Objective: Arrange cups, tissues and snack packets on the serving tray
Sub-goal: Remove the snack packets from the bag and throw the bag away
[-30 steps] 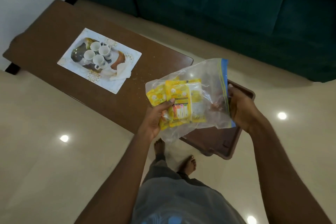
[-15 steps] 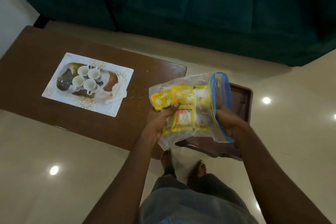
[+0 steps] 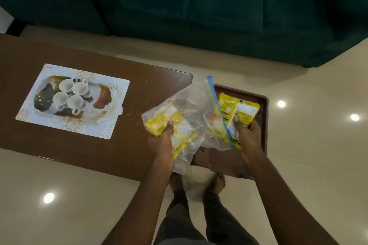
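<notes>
My left hand [image 3: 162,141] grips a clear zip bag [image 3: 189,105] with a blue seal, pinching yellow snack packets [image 3: 159,123] still inside it. My right hand [image 3: 249,135] holds yellow snack packets [image 3: 239,110] pulled out past the bag's mouth, above the brown serving tray [image 3: 264,105]. Several white cups [image 3: 70,95] stand on a printed placemat [image 3: 49,69] on the brown table [image 3: 119,145], with white tissues [image 3: 111,113] beside them.
A dark green sofa [image 3: 199,10] runs along the back. The tray sits off the table's right end over a glossy cream floor [image 3: 59,205]. My bare feet [image 3: 199,183] stand below the bag. Crumbs [image 3: 137,103] dot the table near the placemat.
My right hand has drawn some yellow packets out of the bag and moved right over the tray. The bag has tipped and spread. My view has shifted right.
</notes>
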